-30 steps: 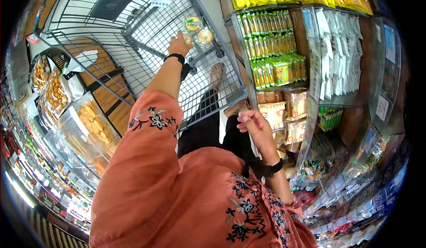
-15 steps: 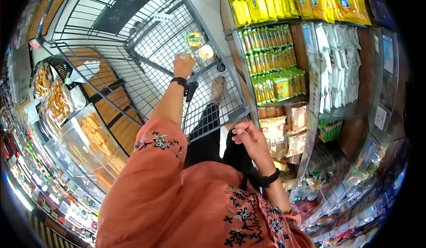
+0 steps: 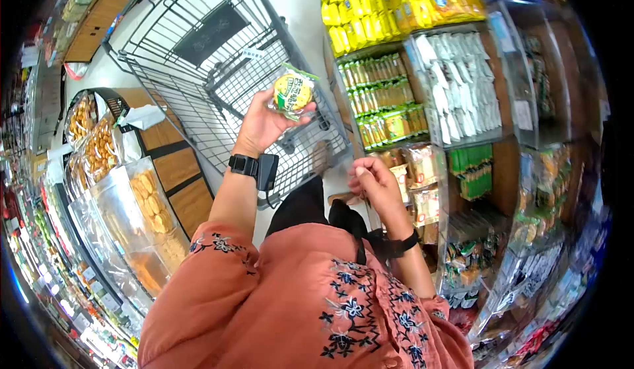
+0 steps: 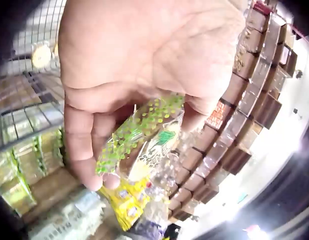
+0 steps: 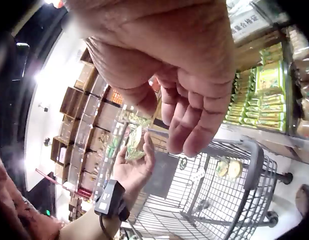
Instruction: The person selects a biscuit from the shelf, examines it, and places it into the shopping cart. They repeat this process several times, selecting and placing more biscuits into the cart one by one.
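Note:
My left hand (image 3: 259, 128) holds a round, clear-wrapped biscuit packet (image 3: 292, 93) with green lettering over the shopping cart (image 3: 211, 35). Thumb and fingers grip its edges; in the left wrist view the wrapper's green-dotted back (image 4: 139, 127) faces the fingers. Two similar round packets (image 5: 229, 169) lie in the cart's wire basket, as the right wrist view shows. On the other side, my right hand (image 3: 378, 183) hangs in front of my body near the shelves, its fingers loosely curled and holding nothing.
Shelves at right carry yellow packets (image 3: 356, 15), green-wrapped bars (image 3: 376, 91) and white sachets (image 3: 462, 81). On the left stand bagged snacks (image 3: 99, 144) and a clear bin of biscuits (image 3: 150, 197). A foot (image 3: 321, 157) shows beneath the cart's mesh.
My left hand has come up from low in the cart and turned over, bringing the biscuit packet into plain sight. The view has shifted slightly; my right hand stays at about the same spot.

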Demonstrator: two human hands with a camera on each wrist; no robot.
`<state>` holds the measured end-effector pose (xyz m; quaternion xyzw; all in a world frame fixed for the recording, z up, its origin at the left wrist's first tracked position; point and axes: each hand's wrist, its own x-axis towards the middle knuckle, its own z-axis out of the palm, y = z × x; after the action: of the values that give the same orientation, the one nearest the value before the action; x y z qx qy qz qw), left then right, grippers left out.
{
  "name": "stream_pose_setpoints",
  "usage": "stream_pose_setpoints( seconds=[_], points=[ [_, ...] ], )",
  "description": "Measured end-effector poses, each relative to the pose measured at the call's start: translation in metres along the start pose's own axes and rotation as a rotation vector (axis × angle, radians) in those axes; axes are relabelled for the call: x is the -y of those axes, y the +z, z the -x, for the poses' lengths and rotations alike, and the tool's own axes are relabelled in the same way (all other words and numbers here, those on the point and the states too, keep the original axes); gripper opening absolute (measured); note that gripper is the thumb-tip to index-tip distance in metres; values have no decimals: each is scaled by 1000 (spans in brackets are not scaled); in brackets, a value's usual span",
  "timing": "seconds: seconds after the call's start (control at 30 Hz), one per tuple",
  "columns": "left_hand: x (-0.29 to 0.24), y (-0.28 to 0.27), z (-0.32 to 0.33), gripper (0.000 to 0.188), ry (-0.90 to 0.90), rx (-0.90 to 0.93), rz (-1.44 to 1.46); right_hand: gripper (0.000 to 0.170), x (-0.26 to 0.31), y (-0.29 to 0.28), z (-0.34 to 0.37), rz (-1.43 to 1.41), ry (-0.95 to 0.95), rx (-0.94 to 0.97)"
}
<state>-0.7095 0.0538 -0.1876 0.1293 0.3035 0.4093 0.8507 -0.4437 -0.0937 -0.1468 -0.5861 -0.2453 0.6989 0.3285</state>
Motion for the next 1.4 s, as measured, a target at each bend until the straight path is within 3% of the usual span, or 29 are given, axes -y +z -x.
stream_pose_setpoints(
  seconds=[0.1, 0.27, 0.3, 0.37, 0.6, 0.67, 0.83, 0.97, 1.1, 1.23, 1.4],
  points=[
    [14, 59, 6, 60, 2, 135, -74, 22, 13, -20, 19, -12, -183, -18],
    [61, 160, 4, 54, -150, 350, -189, 33, 55, -59, 71, -193, -393, -122],
    [76, 171, -1, 52, -168, 316, -191, 33, 59, -69, 79, -188, -432, -143],
    [113, 204, -6, 46, -30, 333, -206, 34, 65, -82, 100, -216, -485, -167],
    [192, 276, 5, 40, -122, 440, -398, 27, 57, -138, 155, -290, -657, -389],
    [198, 289, 10, 40, -161, 452, -541, 27, 54, -156, 170, -361, -666, -394],
    [193, 326, 4, 42, 123, 447, -1042, 31, 51, -190, 216, -333, -670, -466],
    [190, 371, 5, 38, 236, 655, -1229, 32, 49, -205, 244, -267, -655, -481],
    [206, 402, 5, 35, 125, 797, -1265, 31, 44, -216, 262, -220, -701, -481],
    [213, 435, 8, 50, 44, 1012, -1429, 32, 46, -226, 287, -98, -709, -496],
    [224, 474, -2, 31, 80, 1170, -1643, 33, 45, -245, 300, 25, -788, -560]
  ],
)
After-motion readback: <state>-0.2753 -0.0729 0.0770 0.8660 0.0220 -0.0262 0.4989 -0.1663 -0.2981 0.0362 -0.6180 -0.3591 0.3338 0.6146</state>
